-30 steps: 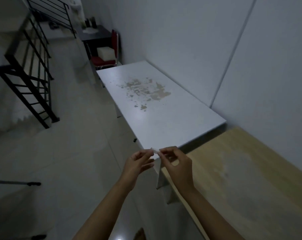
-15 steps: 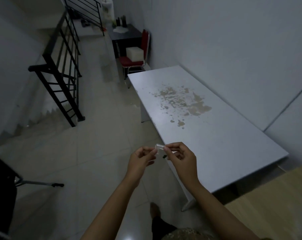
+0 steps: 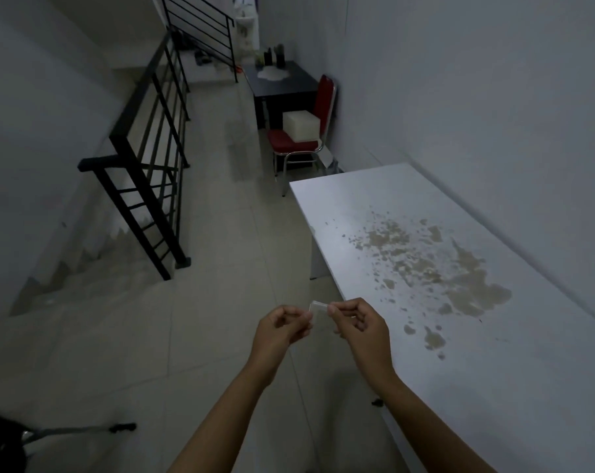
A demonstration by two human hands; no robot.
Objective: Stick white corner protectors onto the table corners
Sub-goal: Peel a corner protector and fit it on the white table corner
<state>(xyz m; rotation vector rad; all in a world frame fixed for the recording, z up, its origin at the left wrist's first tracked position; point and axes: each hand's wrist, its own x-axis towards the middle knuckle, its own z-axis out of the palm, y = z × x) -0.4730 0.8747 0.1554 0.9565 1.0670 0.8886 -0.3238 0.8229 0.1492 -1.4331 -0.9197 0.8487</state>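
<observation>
Fingers of left hand (image 3: 282,327) and right hand (image 3: 359,324) pinching corner protector (image 3: 318,307) between them, beside white table (image 3: 460,336)

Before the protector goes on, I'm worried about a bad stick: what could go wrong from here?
The corner protector is pinched between the left hand and right hand over the tiled floor, not the white table; a slip could drop it. It is small and nearly clear in dim light, so misalignment seems possible. The tabletop's peeled patch hints at a flaky surface, where adhesive may hold poorly.
</observation>
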